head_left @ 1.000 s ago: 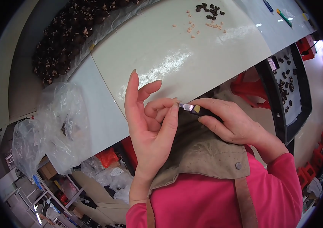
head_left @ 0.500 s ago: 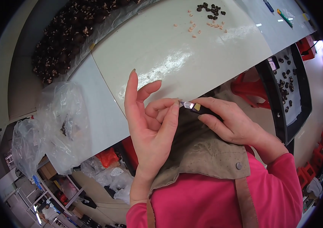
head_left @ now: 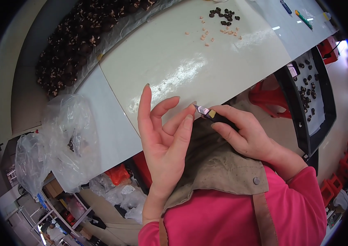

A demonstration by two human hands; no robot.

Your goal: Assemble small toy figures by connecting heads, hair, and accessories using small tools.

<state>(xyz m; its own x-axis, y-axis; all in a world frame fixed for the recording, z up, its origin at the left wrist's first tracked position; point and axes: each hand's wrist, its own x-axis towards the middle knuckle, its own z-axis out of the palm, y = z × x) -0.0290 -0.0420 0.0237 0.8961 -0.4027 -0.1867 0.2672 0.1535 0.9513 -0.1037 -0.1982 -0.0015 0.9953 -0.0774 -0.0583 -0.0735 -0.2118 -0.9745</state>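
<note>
White glossy worktable [head_left: 190, 69] is running across the scene, with a big heap of dark brown shrivelled mushrooms [head_left: 75, 41] lying far left on clear plastic sheeting and a crumpled clear plastic bag [head_left: 65, 135] sagging off the near-left edge. Far right, a small cluster of dark caps [head_left: 223, 16] and pale cut stem bits [head_left: 206, 35] is sitting on the table; a black tray [head_left: 321, 106] with more dark pieces is standing right of it. Right hand [head_left: 243, 133] is closing firmly around a small dark-handled knife with a short metal blade [head_left: 207, 114], blade pointing left. Left hand [head_left: 163, 141] is staying loosely spread, palm up, fingertips touching the blade tip; whether any piece is pinched there, cannot tell. Judging the step as between trims, blade at the fingers. Next move likely calls for a fresh mushroom, reaching far left.
</note>
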